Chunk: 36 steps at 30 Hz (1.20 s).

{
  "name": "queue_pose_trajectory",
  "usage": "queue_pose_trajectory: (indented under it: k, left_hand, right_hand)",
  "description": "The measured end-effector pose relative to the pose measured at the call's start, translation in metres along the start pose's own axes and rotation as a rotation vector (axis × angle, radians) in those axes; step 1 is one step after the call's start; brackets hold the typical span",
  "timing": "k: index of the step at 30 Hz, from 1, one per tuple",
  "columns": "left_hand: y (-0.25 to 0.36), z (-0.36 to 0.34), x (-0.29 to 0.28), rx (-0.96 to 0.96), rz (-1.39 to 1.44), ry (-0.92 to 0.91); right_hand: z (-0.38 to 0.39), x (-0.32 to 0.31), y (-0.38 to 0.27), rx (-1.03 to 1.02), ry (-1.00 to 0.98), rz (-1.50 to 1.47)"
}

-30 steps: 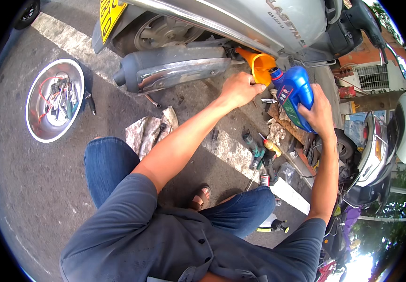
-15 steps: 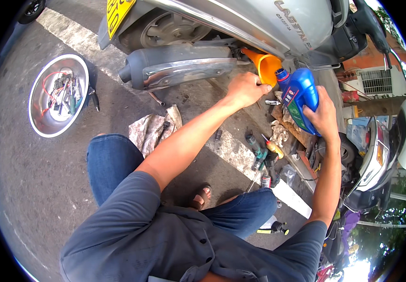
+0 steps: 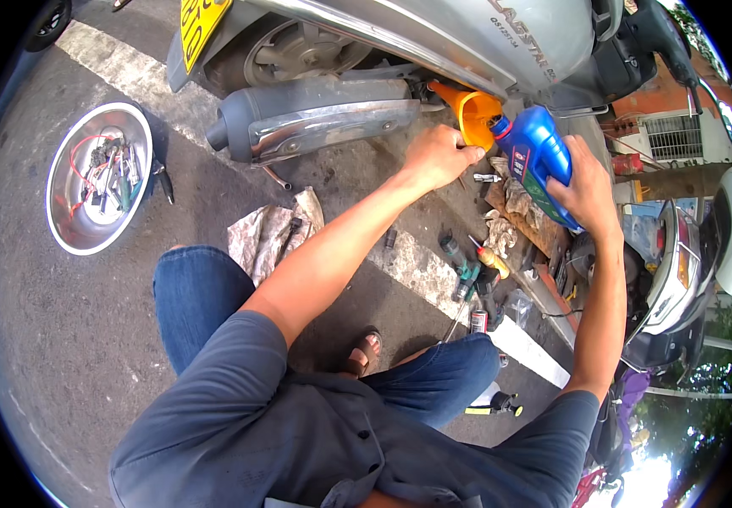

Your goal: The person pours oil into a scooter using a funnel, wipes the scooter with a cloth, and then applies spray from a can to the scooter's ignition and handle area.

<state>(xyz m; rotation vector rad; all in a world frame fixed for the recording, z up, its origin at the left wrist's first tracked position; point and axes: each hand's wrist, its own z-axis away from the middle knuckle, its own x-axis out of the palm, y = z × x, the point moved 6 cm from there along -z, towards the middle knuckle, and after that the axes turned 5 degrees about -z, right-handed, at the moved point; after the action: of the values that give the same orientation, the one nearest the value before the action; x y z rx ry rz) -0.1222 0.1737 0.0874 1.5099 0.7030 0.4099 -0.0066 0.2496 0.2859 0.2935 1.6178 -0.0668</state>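
My left hand (image 3: 440, 157) pinches the near rim of an orange funnel (image 3: 471, 134). The funnel's narrow end points into the scooter's underside, just past the muffler (image 3: 315, 118). In my right hand (image 3: 588, 184) is a blue oil bottle (image 3: 544, 152), gripped round its lower body. It tilts toward the funnel, its neck at the funnel's wide mouth. Whether oil is flowing out, I cannot make out. Above both hands stands the silver scooter (image 3: 467, 34).
A metal basin (image 3: 54, 199) of tools lies to the left on the pavement. A stained cloth (image 3: 256, 237) is beside my knee. On the right are a teal power tool (image 3: 466, 275), a yellow-handled screwdriver (image 3: 493, 261), a small can (image 3: 478, 322) and another parked scooter (image 3: 666, 279).
My right hand has tipped the oil bottle further and brought its neck left into the funnel's mouth. My left hand keeps its hold on the funnel. The whole view has shifted slightly.
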Motion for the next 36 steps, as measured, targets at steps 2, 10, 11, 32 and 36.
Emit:
queue_pose_trajectory:
  k: [2, 10, 11, 32, 36]
  left_hand:
    - [0.001, 0.001, -0.001, 0.000, -0.004, 0.004]
    - [0.000, -0.001, -0.001, -0.010, -0.002, -0.079]
    - [-0.001, -0.001, 0.000, -0.009, -0.001, -0.077]
    - [-0.002, -0.003, 0.002, -0.004, 0.006, -0.049]
    - [-0.002, -0.001, 0.000, 0.030, -0.009, -0.014]
  right_hand:
    - [-0.001, 0.002, 0.003, 0.019, -0.020, 0.027]
    - [0.006, 0.010, 0.012, 0.043, 0.036, -0.011]
    - [0.009, 0.014, 0.015, 0.041, 0.037, -0.010]
    - [0.006, 0.007, 0.008, 0.022, 0.028, 0.042]
    - [0.001, 0.004, 0.003, 0.006, 0.001, 0.062]
